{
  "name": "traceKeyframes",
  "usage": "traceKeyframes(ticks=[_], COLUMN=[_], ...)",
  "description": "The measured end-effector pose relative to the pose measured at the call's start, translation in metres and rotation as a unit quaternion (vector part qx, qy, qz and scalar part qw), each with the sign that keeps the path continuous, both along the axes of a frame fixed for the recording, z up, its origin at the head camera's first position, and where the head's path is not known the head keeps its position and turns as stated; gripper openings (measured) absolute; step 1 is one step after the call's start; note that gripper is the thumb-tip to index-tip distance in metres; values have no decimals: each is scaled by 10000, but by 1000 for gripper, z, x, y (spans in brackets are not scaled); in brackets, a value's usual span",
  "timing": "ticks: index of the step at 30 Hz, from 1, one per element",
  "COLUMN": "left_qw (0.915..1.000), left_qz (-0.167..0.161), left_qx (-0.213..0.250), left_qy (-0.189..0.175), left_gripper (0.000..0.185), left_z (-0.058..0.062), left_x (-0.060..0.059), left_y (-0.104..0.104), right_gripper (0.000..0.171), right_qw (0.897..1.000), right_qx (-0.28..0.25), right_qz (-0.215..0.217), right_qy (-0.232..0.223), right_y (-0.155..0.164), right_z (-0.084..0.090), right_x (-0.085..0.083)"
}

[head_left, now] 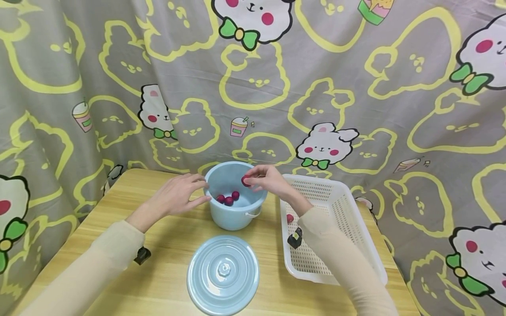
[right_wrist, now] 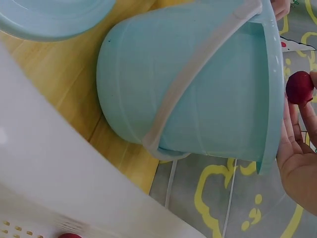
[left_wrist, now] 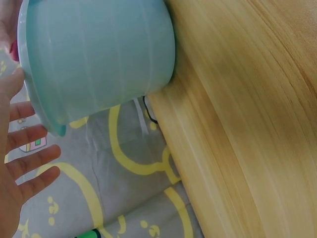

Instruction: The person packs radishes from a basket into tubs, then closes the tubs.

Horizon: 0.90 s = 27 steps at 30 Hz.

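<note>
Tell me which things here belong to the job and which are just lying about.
Likely the job:
round red thing pinched by right hand
blue bucket holding three more
white basket with another
left hand

Apparently just about:
blue lid, untouched
patterned curtain

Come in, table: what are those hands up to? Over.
Right hand pinching red ball above bucket. Left hand open beside it. Three more balls inside. Lid off, on table; nothing seen blocking the way.

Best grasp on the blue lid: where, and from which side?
Probably the center knob of the blue lid, pinched from straight above. The lid lies flat on the table, knob up, and nothing covers it in the head view. The rim looks the poorer choice, since it sits low against the tabletop.
</note>
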<state>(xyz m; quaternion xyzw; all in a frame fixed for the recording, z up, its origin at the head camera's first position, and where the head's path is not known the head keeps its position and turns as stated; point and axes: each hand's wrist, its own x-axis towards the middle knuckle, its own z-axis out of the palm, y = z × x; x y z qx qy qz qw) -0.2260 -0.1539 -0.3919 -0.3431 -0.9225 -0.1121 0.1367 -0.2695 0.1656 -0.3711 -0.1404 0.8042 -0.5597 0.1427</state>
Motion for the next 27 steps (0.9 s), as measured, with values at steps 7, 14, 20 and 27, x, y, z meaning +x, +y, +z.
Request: traceKeyframes(ticks=[7,14,20,27], left_qw=[10000,10000,10000,9999], left_qz=[11,40,54,60], left_qx=[-17,-23,-18,-1], left_qy=[-46,-60,-69,-103], left_gripper=[44,43,43,44], left_z=[1,1,1,1], left_x=[0,0,0,1], left_y=[1,1,1,1], right_gripper=[28,27,25,23], right_qw=[9993,9963,9934,9909], right_qx=[287,698,1034,1249], right_qz=[232,488,475,491], right_qy=[16,114,153,73], right_y=[-8,-15,-20,-23], right_z=[-2,-2,-2,-3], right_x=[-4,-5,-6,-8])
